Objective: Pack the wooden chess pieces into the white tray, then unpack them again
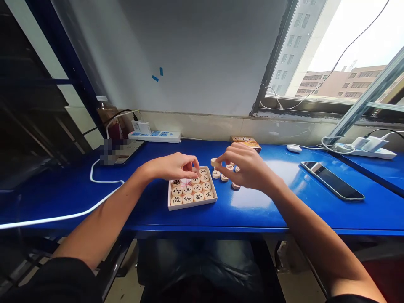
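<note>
the right hand (244, 164) pinches a round piece (214, 162) beside the tray (193, 204); the left hand (172, 165) curls half-open above it, hold unclear. black chinese characters mark the tray's discs (187, 190).

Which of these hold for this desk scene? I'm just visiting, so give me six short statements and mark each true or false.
1. The right hand holds a piece. True.
2. The left hand is under the desk. False: it is over the tray.
3. A phone lies right of the tray. True.
4. The desk is red. False: it is blue.
5. Every piece is in the tray. False: loose pieces lie beside it.
6. A box lies beyond the right hand. True.
</note>
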A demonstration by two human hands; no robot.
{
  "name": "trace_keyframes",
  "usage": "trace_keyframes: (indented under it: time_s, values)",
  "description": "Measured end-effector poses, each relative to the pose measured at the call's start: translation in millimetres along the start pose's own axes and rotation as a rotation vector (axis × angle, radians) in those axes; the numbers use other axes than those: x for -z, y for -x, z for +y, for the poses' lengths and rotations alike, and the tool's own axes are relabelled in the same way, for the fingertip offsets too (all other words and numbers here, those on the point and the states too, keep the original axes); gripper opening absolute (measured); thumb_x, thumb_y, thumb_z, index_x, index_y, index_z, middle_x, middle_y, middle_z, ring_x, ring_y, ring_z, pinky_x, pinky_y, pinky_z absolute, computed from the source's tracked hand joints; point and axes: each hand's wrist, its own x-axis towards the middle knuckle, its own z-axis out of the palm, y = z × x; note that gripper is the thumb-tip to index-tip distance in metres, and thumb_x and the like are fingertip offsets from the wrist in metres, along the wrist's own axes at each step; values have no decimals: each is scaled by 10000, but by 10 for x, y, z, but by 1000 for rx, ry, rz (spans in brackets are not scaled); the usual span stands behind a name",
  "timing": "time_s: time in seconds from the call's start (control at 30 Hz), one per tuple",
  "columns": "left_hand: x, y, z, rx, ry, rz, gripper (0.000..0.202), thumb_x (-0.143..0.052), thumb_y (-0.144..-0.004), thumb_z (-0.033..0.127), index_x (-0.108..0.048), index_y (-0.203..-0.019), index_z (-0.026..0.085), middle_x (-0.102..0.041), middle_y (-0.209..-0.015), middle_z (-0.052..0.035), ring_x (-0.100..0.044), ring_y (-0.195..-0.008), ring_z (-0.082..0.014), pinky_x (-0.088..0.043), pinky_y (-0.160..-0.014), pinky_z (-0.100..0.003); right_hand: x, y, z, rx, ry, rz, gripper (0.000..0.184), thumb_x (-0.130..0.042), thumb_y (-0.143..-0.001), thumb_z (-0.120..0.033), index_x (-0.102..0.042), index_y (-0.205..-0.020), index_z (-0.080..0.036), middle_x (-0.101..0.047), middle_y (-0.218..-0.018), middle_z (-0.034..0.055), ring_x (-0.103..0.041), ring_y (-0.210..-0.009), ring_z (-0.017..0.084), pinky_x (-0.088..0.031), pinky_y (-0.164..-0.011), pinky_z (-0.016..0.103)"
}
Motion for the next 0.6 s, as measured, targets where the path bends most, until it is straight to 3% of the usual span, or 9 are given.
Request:
trace_keyframes:
  time_s: [0.07,0.17,0.27,0.43,0.6]
  values:
    - [-25,-37,-51,54,-113,-17,318,-587,-797,444,-619,-979,185,-657,-848,-31,-601,-729,-180,-400,-569,-234,47,36,44,-56,-2,-112,201,-555,-896,-362,-615,-842,-178,-611,-779,36,-509,-764,148,-347,-707,280]
    - [-70,-78,-74,84,-199,-33,276,-582,-781,413,-646,-919,184,-655,-857,-33,-584,-711,-173,-369,-545,-235,33,94,72,-154,-1,-451,204,-667,-793,-399,-623,-858,-211,-612,-752,18,-532,-739,157,-326,-630,265]
    - [-92,-87,-44,47,-184,-75,273,-560,-796,390,-648,-965,194,-652,-871,-22,-585,-737,-169,-372,-564,-230,-29,128,83,-273,10,-643,241,-657,-783,-439,-622,-910,-237,-617,-747,13,-543,-687,156,-295,-571,248]
    - [-92,-76,-6,40,-197,-49,278,-595,-771,393,-602,-948,178,-637,-886,-27,-578,-761,-176,-395,-593,-235,-101,118,89,-239,-39,-709,193,-585,-841,-421,-598,-885,-234,-619,-745,16,-565,-707,163,-308,-561,245]
    - [-80,-72,-14,8,-116,23,260,-603,-761,365,-556,-937,181,-632,-811,-16,-585,-700,-167,-391,-545,-230,-99,66,18,-155,-42,-636,95,-584,-838,-300,-573,-830,-206,-625,-790,23,-575,-776,174,-329,-582,258]
